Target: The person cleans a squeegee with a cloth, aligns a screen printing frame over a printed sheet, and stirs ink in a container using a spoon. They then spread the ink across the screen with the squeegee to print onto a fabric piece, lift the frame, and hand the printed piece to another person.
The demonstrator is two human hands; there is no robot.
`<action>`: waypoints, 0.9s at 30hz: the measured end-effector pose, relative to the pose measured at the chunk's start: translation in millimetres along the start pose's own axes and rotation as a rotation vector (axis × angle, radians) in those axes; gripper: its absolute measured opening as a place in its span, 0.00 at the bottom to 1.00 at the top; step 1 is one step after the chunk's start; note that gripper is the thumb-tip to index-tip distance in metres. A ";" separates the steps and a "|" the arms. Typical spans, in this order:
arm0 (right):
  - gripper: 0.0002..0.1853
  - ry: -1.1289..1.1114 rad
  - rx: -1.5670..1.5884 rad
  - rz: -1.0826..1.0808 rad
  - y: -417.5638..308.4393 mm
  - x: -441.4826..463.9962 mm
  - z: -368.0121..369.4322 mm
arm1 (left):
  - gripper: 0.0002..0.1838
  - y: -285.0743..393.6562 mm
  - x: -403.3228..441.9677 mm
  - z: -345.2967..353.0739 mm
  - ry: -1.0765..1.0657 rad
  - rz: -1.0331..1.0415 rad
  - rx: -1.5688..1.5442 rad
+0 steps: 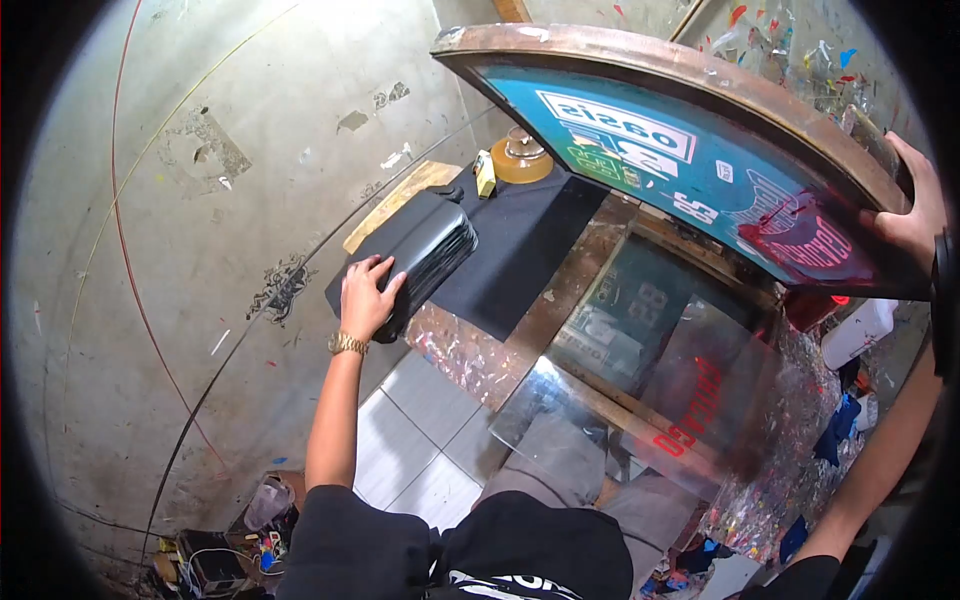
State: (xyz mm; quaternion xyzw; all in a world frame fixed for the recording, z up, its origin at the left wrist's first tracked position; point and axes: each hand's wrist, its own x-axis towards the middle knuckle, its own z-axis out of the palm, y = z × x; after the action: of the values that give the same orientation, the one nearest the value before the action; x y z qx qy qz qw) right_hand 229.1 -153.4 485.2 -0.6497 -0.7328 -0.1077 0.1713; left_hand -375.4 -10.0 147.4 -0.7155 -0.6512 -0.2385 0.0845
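My left hand point(370, 297), with a gold watch at the wrist, rests on the near end of a stack of black fabric pieces point(425, 245). Its fingers lie over the top and the thumb is apart. On the right, my right hand point(915, 205) grips the wooden edge of a screen printing frame point(690, 75), which is tilted up. The frame's blue-green mesh point(640, 140) carries mirrored lettering and a dark red ink patch. Below it, a clear sheet with red lettering point(690, 410) lies over the printing bed point(620, 320).
A tape dispenser-like amber roll point(520, 160) and a small yellow box point(485, 175) sit behind the stack. Black cloth point(525, 245) covers part of the table. A white bottle point(858, 333) stands at the right by an ink-spattered surface point(790, 470). A cable runs along the wall.
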 end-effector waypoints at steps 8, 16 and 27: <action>0.31 -0.009 0.061 0.011 8.7 1.2 3.1 | 0.21 7.0 -3.9 -0.7 0.033 0.066 0.047; 0.33 -0.010 0.116 0.026 -2.6 -0.4 2.0 | 0.18 11.2 15.3 -17.6 -0.085 0.219 0.154; 0.31 0.156 -0.036 0.011 2.9 -20.8 15.8 | 0.10 7.5 52.1 -25.6 -0.454 0.358 0.373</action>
State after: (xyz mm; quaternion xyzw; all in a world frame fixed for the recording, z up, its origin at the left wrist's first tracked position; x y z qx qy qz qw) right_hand 232.3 -166.0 462.4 -0.6463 -0.7115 -0.1703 0.2169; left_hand -372.0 24.4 194.6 -0.8255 -0.5497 0.0687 0.1075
